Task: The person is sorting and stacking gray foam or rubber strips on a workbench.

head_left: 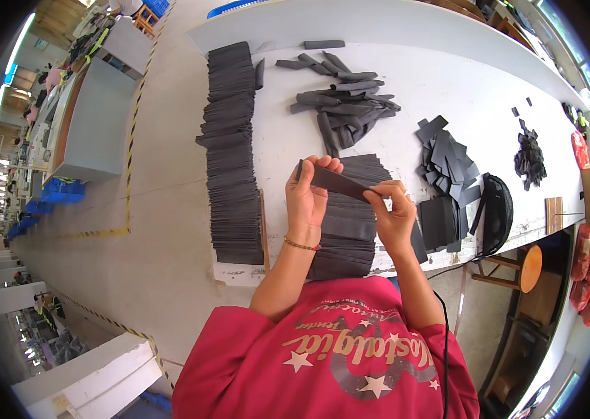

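The fingers (323, 166) of the left hand (307, 197) are curled over the left end of a dark grey strip (337, 183), pinching it against the palm side, while the right hand (394, 209) grips the strip's other end between thumb and fingertips. The strip hangs just above the table, stretched between the 2 hands and tilted down toward the right.

Far left, beyond the floor, stand grey workbenches (92, 126) with blue crates (61, 190) beneath. On the white table (462, 77), the leftmost thing is a long overlapping row of dark grey strips (232, 153) running along the edge. Directly under the hands lies a second, shorter stack of the same strips (350, 223). Behind it sits a loose heap of curled strips (344, 101), with 1 single strip (323, 45) lying apart near the far edge. To the right are a scatter of dark rectangular pieces (445, 157), a squared pile of them (438, 222), and a black rounded object (497, 209) at the near edge. Further right lies a small heap of tiny dark scraps (530, 157). A gold bracelet (300, 244) circles the left wrist, and a wooden stool (526, 269) stands under the table's right end.
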Demonstrator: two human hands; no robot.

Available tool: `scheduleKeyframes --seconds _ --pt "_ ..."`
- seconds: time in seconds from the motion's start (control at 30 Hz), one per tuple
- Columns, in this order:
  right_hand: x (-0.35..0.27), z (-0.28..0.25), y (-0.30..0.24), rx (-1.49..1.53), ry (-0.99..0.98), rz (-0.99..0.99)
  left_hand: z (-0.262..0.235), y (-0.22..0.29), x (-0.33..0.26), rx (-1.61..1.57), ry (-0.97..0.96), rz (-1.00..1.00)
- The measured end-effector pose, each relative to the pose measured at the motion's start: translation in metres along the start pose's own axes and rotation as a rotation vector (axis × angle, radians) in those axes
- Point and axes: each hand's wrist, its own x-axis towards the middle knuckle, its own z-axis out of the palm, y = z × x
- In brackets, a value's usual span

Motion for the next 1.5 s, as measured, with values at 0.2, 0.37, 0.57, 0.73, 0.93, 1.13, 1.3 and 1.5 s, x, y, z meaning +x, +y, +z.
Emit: scheduleKeyframes --seconds 0.2,0.37,0.57,0.73,0.93,1.13,1.3,1.5 --pt "-0.006 -0.003 0.009 0.284 -0.032 0.2 0.007 0.009 -0.005 -0.046 0.009 0.0" --pt "0.002 -0.009 0.005 0.113 -0.06 0.041 -0.002 0.014 -0.006 0.095 0.02 0.047" --pt "-0.01 -0.016 0.025 0.385 -0.214 0.46 -0.025 0.004 -0.005 0.024 0.119 -0.047" --pt "-0.025 -0.03 0.088 0.213 -0.115 0.633 -0.038 -0.017 -0.007 0.422 0.179 -0.132" --pt "-0.018 -0.043 0.16 -0.006 -0.018 0.531 -0.081 -0.065 0.053 0.985 0.154 -0.132" --pt "-0.04 -0.047 0.154 -0.454 0.004 0.405 -0.193 -0.083 0.177 1.38 0.363 0.263" --pt "-0.119 -0.096 0.169 -1.0 -0.153 0.456 -0.155 -0.12 0.199 1.639 0.379 0.027" --pt "-0.151 -0.091 0.194 -1.304 -0.324 0.337 -0.139 -0.097 0.198 1.139 0.437 -0.156"
